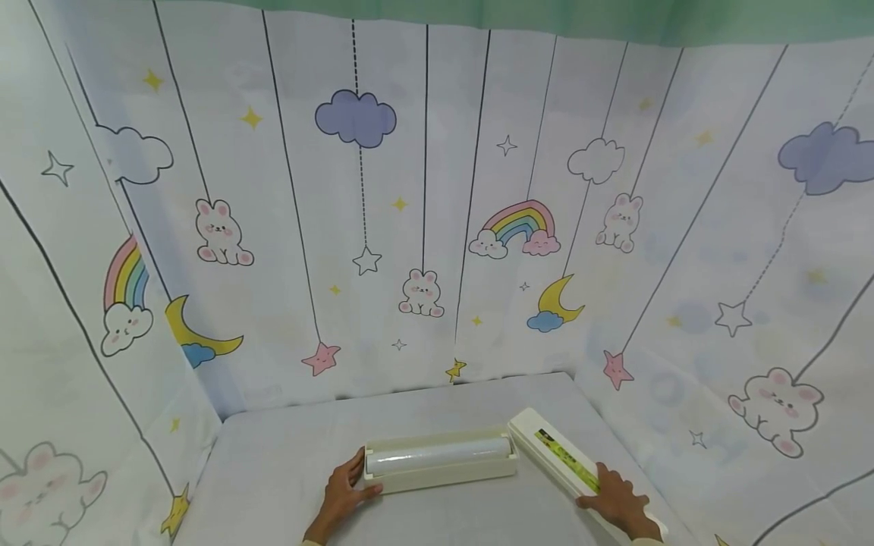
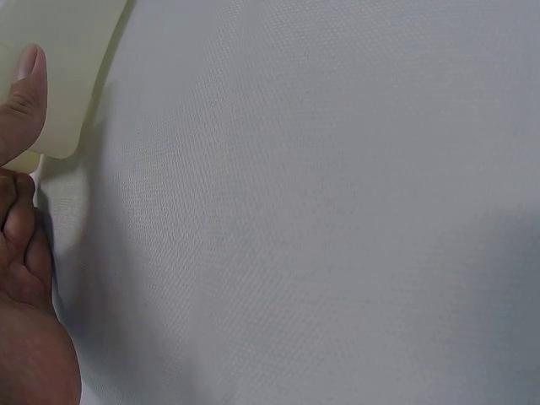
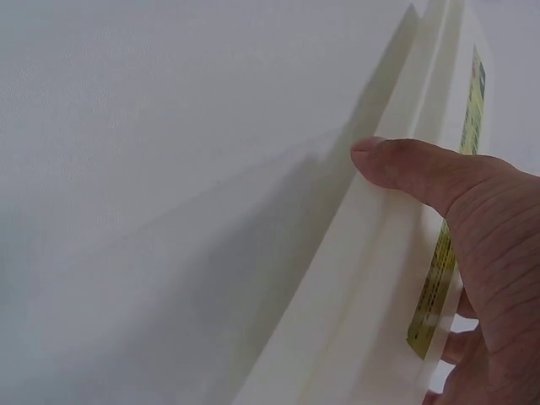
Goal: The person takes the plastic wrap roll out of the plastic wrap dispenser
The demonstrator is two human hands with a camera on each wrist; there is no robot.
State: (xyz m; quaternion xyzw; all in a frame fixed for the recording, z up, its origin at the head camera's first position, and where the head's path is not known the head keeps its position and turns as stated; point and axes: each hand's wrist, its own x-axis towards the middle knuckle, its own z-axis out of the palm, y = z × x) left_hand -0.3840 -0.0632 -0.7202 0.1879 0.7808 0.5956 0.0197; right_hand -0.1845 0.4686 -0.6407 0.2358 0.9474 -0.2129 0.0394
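Observation:
A long cream plastic box [image 1: 444, 479] lies on the white-covered table, with a shiny roll of clear film [image 1: 437, 455] lying inside it. My left hand [image 1: 344, 489] grips the box's left end, thumb on the front wall and fingers at the back corner. In the left wrist view the thumb [image 2: 24, 101] presses along the cream wall. To the right, my right hand [image 1: 617, 500] holds the long cream lid [image 1: 539, 440], which bears a yellow-green label [image 1: 567, 459]. The right wrist view shows the thumb [image 3: 405, 164] over one long edge and the fingers partly hidden behind the lid.
The table [image 1: 273, 455] has a pale cloth cover. White curtains [image 1: 287, 189] printed with rabbits, stars, clouds and rainbows hang round its back and both sides. A green band [image 1: 437, 19] runs along the top. The lid's far end is close to the box's right end.

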